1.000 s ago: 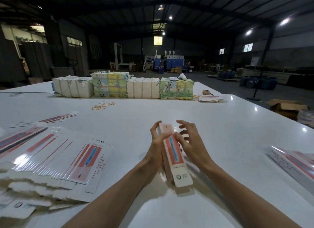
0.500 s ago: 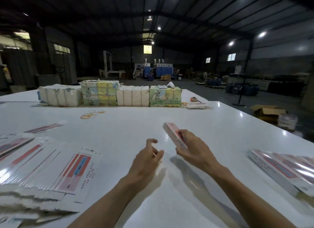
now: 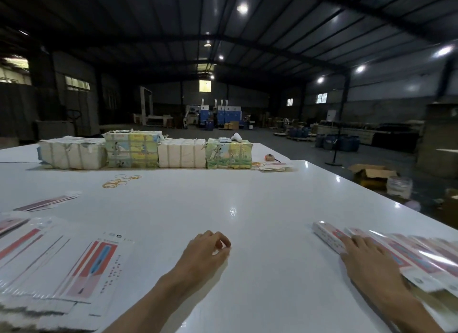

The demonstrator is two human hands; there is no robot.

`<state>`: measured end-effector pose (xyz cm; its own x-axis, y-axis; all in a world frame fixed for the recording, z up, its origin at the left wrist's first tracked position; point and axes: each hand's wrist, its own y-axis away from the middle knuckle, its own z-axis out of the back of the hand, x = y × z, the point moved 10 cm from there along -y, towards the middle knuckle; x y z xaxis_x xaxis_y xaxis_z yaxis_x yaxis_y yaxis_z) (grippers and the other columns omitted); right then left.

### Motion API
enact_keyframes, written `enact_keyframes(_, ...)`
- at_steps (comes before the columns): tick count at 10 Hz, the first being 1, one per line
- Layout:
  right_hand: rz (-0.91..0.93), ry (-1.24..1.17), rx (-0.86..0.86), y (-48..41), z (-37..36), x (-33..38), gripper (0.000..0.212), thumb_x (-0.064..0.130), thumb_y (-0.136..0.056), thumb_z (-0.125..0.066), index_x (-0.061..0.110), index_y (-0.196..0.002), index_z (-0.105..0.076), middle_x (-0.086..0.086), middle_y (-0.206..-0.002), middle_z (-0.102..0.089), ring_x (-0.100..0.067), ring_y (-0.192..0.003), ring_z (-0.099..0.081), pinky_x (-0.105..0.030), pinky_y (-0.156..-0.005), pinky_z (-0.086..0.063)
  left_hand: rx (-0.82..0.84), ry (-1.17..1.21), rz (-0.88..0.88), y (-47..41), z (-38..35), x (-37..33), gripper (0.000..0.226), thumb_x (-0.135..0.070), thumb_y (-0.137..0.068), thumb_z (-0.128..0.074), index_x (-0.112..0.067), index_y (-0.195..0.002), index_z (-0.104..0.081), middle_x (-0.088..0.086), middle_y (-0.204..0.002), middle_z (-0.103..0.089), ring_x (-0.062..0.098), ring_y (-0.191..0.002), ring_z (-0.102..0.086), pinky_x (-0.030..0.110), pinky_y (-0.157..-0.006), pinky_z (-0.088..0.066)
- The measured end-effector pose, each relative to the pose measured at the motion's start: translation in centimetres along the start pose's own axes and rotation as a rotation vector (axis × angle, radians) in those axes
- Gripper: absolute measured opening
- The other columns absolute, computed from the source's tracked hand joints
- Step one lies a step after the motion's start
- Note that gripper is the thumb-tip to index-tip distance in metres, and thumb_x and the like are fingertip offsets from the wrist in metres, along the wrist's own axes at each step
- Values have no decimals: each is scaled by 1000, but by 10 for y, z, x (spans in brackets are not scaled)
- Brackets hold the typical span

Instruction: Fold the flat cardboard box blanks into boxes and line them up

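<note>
Looked out from the head, wide, forward and a little down. Sat very near the left hand (image 3: 207,248) and the right hand (image 3: 366,260), low over the white table (image 3: 247,196). Reached far into the dark hall (image 3: 173,47). Just one view.

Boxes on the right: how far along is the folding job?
Done: a row of folded boxes lies at right. In hand: the right hand rests on the end box; the left hand holds nothing. To do: flat blanks spread at left.

White table (image 3: 223,196): blanks (image 3: 94,265), boxes (image 3: 327,233), bundles (image 3: 181,154)
</note>
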<state>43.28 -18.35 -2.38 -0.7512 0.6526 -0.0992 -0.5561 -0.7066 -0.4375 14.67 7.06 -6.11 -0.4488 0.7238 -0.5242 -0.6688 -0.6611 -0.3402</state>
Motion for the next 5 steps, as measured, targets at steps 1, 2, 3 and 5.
enact_keyframes(1, 17, -70, -36, 1, 4, -15, 52, 36, -108, -34, 31, -158, -26, 9, -157, -43, -13, -143, -43, -31, -113, -38, 0, 2, 1, 2, 1, -2, 17, -51, -100, -56, -43, -109, -68, -20, -102, -62, -4, -104, -54, 25, -98, -45)
enact_keyframes(2, -50, -120, -66, 5, 6, -33, 51, 34, -106, -34, 30, -156, -28, 11, -153, -46, -11, -140, -45, -30, -113, -38, -1, 4, 1, 3, 3, -5, 15, -50, -100, -58, -42, -108, -68, -19, -101, -63, -3, -104, -54, 23, -96, -45)
enact_keyframes(3, -143, -115, -85, 8, 5, -41, 49, 32, -103, -33, 35, -153, -33, 15, -148, -48, -9, -138, -45, -29, -112, -39, 1, 10, 1, 5, 5, -8, 15, -49, -101, -57, -41, -108, -69, -19, -101, -63, -1, -104, -55, 22, -94, -45)
enact_keyframes(5, -359, -313, -96, 6, -17, -59, 45, 14, -87, -58, 8, -131, -63, -12, -119, -67, -36, -114, -62, -54, -100, -47, -7, 8, 7, 5, 8, -9, 17, -49, -102, -56, -40, -110, -69, -18, -101, -62, 1, -105, -55, 23, -97, -44)
